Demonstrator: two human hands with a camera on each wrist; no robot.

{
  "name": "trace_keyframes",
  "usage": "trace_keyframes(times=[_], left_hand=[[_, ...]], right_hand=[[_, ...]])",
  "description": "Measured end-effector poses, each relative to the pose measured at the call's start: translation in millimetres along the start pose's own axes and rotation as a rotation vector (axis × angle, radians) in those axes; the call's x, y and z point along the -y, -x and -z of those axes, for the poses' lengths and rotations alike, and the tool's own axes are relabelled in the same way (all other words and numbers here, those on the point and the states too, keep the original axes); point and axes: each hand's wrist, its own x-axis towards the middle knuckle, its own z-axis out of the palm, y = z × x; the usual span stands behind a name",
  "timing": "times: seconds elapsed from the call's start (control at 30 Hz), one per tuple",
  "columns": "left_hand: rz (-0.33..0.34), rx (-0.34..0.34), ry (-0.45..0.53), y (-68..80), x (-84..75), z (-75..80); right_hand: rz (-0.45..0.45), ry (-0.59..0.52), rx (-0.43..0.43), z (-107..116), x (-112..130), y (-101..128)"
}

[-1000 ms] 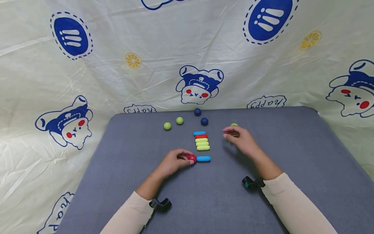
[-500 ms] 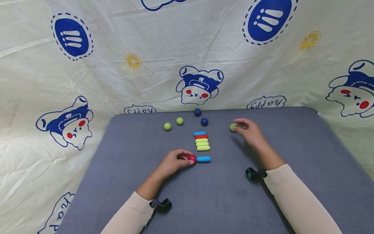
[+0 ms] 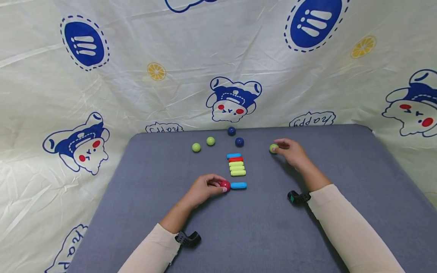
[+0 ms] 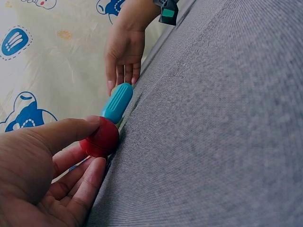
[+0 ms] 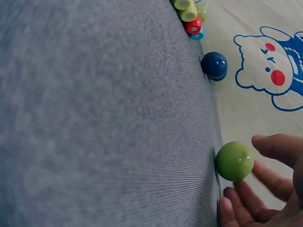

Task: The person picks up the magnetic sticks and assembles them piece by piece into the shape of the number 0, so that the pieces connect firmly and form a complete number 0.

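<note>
Table cover (image 3: 341,159): grey woven cloth, matt, with a fine ribbed weave seen close up.
Red ball (image 3: 224,185): smooth, slightly glossy, looks like plastic.
Green ball (image 5: 235,161) at far right: smooth and shiny, with small light glints, plastic-looking.
Dark blue ball (image 5: 214,65): glossy, smooth.
Blue capsule piece (image 4: 117,102): smooth plastic look with a soft sheen.
Backdrop sheet (image 3: 136,76): thin printed cloth, matt, creased and wrinkled.
Sleeves (image 3: 345,223): soft, matt cream fabric.
</note>
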Motion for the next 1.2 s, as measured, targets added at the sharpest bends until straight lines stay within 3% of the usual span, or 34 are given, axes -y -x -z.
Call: trace_keyframes(times=[0.4,0.67,0.93,1.2], left_hand=[[-0.001,-0.001,-0.004,2.2,-7.3,-1.5],[-0.007,0.000,0.015,0.1,-1.8,-0.9],[-0.023,0.037,0.001,15.0,-29.6,3.7],[-0.032,0.031,-0.004,19.0,-35.9,4.7]], right_hand=[[-0.013,0.069,0.054,-5.1,5.3,6.6],[0.041,0.099,0.091,-12.1,5.9,21.6],[0.092,0.140,0.115,-22.4,10.7,40.8],[0.124,0.155,0.148,-29.1,15.8,53.2]])
